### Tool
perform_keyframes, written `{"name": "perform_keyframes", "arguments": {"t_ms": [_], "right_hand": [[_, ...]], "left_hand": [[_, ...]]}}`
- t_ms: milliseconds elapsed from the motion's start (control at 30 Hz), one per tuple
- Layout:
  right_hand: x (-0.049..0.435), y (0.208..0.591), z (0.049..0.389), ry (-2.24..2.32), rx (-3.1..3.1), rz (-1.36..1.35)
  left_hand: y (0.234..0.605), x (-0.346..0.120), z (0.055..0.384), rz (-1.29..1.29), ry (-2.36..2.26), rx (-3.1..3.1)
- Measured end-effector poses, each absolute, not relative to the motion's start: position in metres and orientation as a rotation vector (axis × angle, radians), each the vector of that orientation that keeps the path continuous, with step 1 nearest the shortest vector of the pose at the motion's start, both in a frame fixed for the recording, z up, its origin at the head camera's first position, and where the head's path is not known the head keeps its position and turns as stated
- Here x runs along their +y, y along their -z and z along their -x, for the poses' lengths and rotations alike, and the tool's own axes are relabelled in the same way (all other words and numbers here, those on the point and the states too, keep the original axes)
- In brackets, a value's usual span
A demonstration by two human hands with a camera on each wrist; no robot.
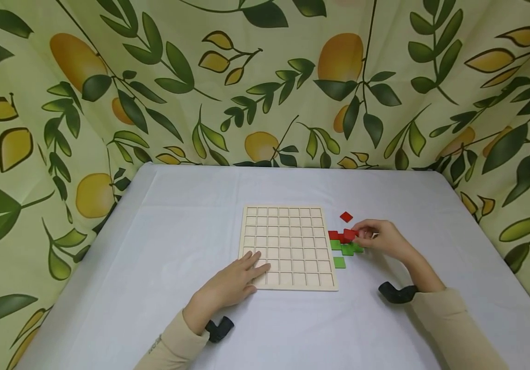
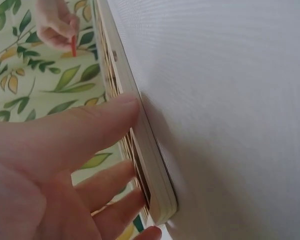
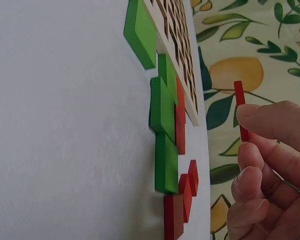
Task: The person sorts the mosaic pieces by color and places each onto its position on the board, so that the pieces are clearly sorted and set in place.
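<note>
A pale wooden board (image 1: 292,253) with a grid of square recesses lies flat on the table. My left hand (image 1: 231,281) rests at its near left corner, fingers spread and fairly straight, thumb (image 2: 115,112) against the side edge. To the right of the board, my right hand (image 1: 382,240) pinches a thin red square tile (image 3: 240,92) between thumb and fingertips, raised above the table. Beneath it are several green tiles (image 1: 339,262) and red tiles (image 1: 333,235), some touching or overlapping. One red tile (image 1: 346,217) lies apart, farther back.
A white cloth (image 1: 191,221) covers the table. Behind it hangs a curtain (image 1: 265,92) printed with leaves and fruit. Black bands (image 1: 398,293) are on both wrists, by the beige sleeves (image 1: 450,329).
</note>
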State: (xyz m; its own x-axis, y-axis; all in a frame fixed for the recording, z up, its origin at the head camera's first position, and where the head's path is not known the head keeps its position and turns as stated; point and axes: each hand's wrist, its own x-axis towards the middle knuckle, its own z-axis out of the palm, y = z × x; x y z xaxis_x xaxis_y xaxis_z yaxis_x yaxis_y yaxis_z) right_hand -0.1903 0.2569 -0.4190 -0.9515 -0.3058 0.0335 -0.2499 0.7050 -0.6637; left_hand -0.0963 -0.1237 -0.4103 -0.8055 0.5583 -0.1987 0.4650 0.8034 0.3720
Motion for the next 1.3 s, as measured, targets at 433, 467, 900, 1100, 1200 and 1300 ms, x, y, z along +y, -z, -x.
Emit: {"name": "perform_keyframes", "arguments": {"t_ms": [433, 467, 900, 1100, 1200, 1300], "right_hand": [[0.241, 0.423, 0.191, 1.139, 2.768, 0.553], [0.240, 0.423, 0.191, 1.143, 2.764, 0.561], [0.222, 0.426, 0.193, 1.195, 2.766, 0.664], [0.214, 0.423, 0.195, 1.191, 2.751, 0.663], [0.210, 0.422, 0.195, 1.200, 2.734, 0.675], [0.205, 0.420, 0.196, 1.207, 2.728, 0.677]], "left_hand": [[0.414, -0.118, 0.098, -0.803, -0.359, 2.715], [0.414, -0.118, 0.098, -0.805, -0.354, 2.716], [0.416, -0.122, 0.097, -0.797, -0.374, 2.710], [0.416, -0.122, 0.097, -0.799, -0.363, 2.715], [0.417, -0.122, 0.097, -0.800, -0.364, 2.716], [0.417, -0.121, 0.097, -0.806, -0.363, 2.719]]}}
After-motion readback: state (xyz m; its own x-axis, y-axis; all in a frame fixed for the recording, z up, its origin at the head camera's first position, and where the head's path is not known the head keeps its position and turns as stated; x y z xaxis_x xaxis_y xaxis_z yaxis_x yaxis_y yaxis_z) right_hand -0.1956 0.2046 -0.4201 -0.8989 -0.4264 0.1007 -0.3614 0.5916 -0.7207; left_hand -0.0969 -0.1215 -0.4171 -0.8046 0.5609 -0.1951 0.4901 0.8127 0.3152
